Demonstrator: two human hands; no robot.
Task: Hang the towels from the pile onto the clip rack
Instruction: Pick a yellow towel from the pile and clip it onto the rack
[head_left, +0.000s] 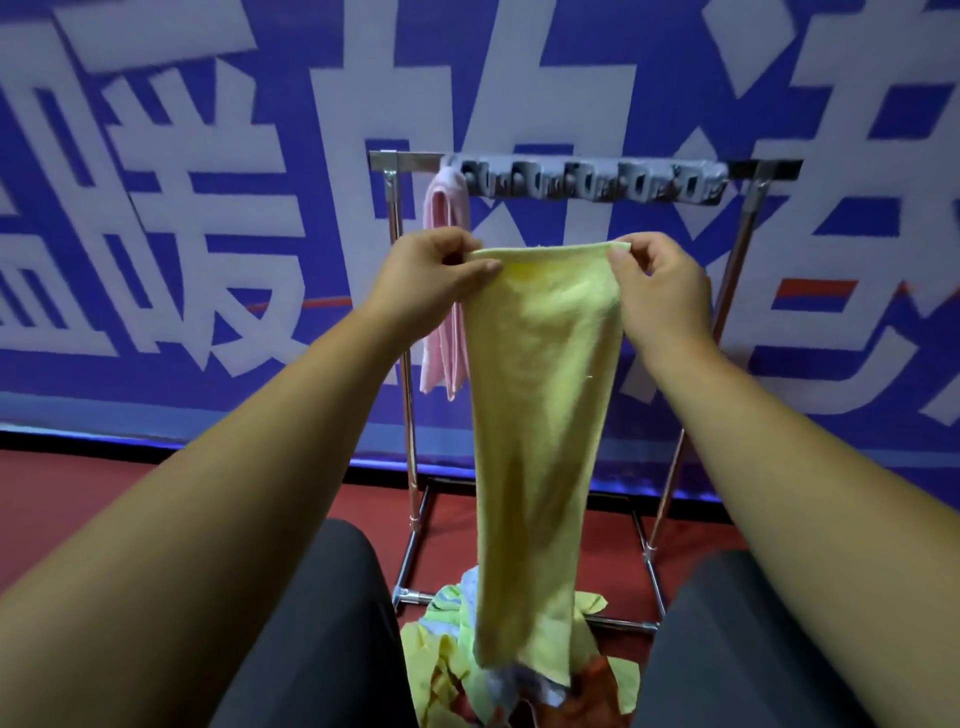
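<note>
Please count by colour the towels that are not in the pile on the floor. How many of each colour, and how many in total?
pink towel, hanging from the clip rack: 1
yellow towel, pinched at its top edge by the left hand and the right hand: 1
Total: 2

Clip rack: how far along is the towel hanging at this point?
Done: one pink towel hangs at the left end of the clip rack. In hand: the left hand and right hand pinch the top corners of a yellow towel, held below the clips. Left: that towel to clip, plus the pile on the floor.
</note>
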